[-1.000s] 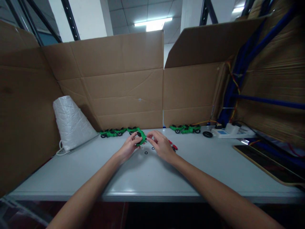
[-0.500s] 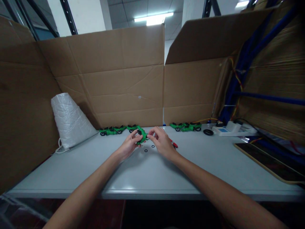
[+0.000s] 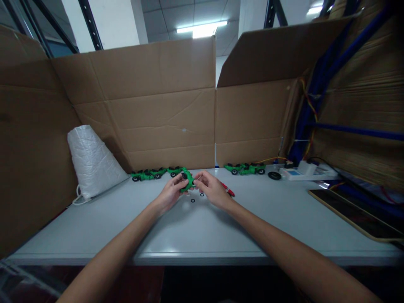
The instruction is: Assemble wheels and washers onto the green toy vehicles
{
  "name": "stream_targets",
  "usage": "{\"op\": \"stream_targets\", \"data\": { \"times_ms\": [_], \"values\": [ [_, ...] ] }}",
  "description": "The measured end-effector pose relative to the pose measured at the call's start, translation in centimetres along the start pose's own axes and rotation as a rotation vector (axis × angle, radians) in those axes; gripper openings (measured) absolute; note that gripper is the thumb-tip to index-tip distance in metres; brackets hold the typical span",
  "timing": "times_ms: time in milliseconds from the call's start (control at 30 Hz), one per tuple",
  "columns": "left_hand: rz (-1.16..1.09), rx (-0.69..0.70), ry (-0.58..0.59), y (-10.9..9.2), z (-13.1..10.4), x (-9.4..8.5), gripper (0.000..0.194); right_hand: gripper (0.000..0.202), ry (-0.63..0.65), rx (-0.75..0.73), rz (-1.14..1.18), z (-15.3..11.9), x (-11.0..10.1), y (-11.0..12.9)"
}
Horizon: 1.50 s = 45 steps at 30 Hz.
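Observation:
A green toy vehicle with black wheels (image 3: 188, 180) is held above the table by my left hand (image 3: 171, 191), its thumb and fingers closed round it. My right hand (image 3: 211, 187) pinches at the toy's right side; what lies between its fingertips is too small to make out. Two small black rings, one (image 3: 192, 200) nearer and one (image 3: 202, 195) further back, lie on the table below my hands. Partly behind my right hand is a red tool (image 3: 229, 191).
Green toy cars stand along the back at the left (image 3: 148, 174) and right (image 3: 244, 168). A black coil (image 3: 274, 175) and a white power strip (image 3: 309, 172) are at the right, near a dark board (image 3: 353, 212). A silvery wrapped bundle (image 3: 93, 162) leans at the left.
The camera view has shifted slightly. My right hand has barely moved at the toy's side, and my left hand keeps its hold.

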<state>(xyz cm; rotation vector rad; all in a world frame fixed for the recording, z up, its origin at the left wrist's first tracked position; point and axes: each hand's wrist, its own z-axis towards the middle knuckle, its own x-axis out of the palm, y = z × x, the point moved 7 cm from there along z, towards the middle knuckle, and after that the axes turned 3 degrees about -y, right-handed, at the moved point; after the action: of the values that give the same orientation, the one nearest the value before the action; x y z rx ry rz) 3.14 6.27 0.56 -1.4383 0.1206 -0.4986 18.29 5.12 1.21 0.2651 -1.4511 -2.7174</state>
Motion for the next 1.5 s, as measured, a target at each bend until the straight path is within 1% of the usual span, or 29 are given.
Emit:
{"op": "stream_targets", "data": {
  "times_ms": [67,133,267,367,467,600,767,867,933,1133,1267,1500],
  "values": [
    [0.032,0.026,-0.007,0.0,0.0,0.0,0.039,0.027,0.015,0.026,0.023,-0.1,0.3,-0.4],
    [0.065,0.057,-0.041,0.0,0.1,-0.1,0.042,0.029,0.016,0.049,0.061,-0.2,0.5,-0.7],
    [0.101,0.129,-0.157,-0.3,0.1,-0.6,0.051,0.036,0.015,0.117,0.196,-0.2,0.7,-1.1],
    [0.136,0.163,-0.213,-0.8,0.0,-0.9,0.055,0.041,0.034,0.147,0.264,-0.2,0.9,-0.9],
    [0.148,0.173,-0.23,-1.1,0.0,-1.1,0.055,0.043,0.056,0.149,0.291,-0.4,1.0,-0.2],
    [0.133,0.177,-0.216,-1.3,-0.1,-1.0,0.054,0.047,0.064,0.141,0.31,-0.5,1.0,0.4],
    [0.162,0.157,-0.173,-0.7,-0.1,-0.6,0.053,0.052,0.084,0.148,0.331,-0.5,1.2,0.5],
    [0.18,0.153,-0.136,-0.4,0.0,-0.4,0.054,0.052,0.096,0.158,0.331,-0.6,1.3,0.6],
    [0.191,0.164,-0.133,-0.4,0.0,-0.4,0.054,0.052,0.105,0.157,0.319,-0.7,1.4,0.7],
    [0.208,0.189,-0.131,-0.4,0.1,-0.6,0.055,0.045,0.123,0.15,0.286,-0.7,1.5,1.1],
    [0.225,0.161,-0.114,-0.2,0.0,-0.3,0.056,0.04,0.115,0.137,0.284,-0.6,1.4,1.3],
    [0.226,0.13,-0.104,-0.2,-0.4,0.3,0.053,0.034,0.095,0.101,0.256,-0.5,1.3,0.8]
  ]
}}
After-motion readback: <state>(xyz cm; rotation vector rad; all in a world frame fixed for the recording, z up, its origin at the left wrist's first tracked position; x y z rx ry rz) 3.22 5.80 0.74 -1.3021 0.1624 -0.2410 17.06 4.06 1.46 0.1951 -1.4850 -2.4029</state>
